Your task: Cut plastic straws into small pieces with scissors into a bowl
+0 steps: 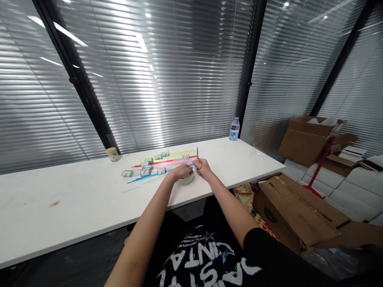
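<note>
Left hand point(183, 171) curled over a bowl point(187, 180) on the table point(74, 195); right hand point(201, 165) pinching upright scissors point(197, 154); about five straws point(167, 161); some eight small rolls point(145, 172); one bottle point(234, 129).

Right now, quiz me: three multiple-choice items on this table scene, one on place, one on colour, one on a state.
1. Where does the water bottle stand?
A. far right of the table, by the blinds
B. in a cardboard box
C. on the floor

2. What colour is the straw farthest from the person?
A. black
B. yellow
C. white

3. What does the right hand hold?
A. nothing
B. a cup
C. scissors, tips up

Answers: 1 A, it stands at the table's back right edge. 2 B, the back straw is yellow. 3 C, blades rise from its fingers.
</note>
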Motion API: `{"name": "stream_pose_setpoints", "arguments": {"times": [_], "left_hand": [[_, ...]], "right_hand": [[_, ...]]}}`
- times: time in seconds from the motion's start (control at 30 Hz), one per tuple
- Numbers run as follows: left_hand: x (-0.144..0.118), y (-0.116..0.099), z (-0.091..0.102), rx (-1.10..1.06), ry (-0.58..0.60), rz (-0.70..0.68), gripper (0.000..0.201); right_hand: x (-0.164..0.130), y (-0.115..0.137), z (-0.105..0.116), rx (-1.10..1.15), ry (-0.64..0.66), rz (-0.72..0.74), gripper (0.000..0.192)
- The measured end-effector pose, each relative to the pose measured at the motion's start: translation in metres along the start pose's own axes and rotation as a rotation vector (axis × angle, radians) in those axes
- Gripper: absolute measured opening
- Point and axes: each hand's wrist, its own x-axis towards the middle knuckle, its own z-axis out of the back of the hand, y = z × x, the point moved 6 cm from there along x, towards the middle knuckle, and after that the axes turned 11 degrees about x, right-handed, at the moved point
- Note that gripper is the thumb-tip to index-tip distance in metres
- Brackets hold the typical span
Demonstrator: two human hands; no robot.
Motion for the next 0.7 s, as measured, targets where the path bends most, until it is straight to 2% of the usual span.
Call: {"name": "stream_pose_setpoints", "arguments": {"times": [0.23,0.47,0.7], "left_hand": [[0.0029,-0.0051,-0.0012,0.157,-0.048,-0.073,0.037],[0.0021,-0.0055,-0.0012,0.232,-0.016,-0.04,0.04],[0.0032,-0.0038,-0.0012,0.188,-0.004,-0.037,0.033]], "right_hand": [[-0.0012,0.0013,-0.0004,0.002,-0.001,0.004,0.028],[-0.0011,0.0031,-0.0017,-0.001,-0.003,0.001,0.029],[-0.002,0.0039,-0.0022,0.002,-0.003,0.0,0.028]]}}
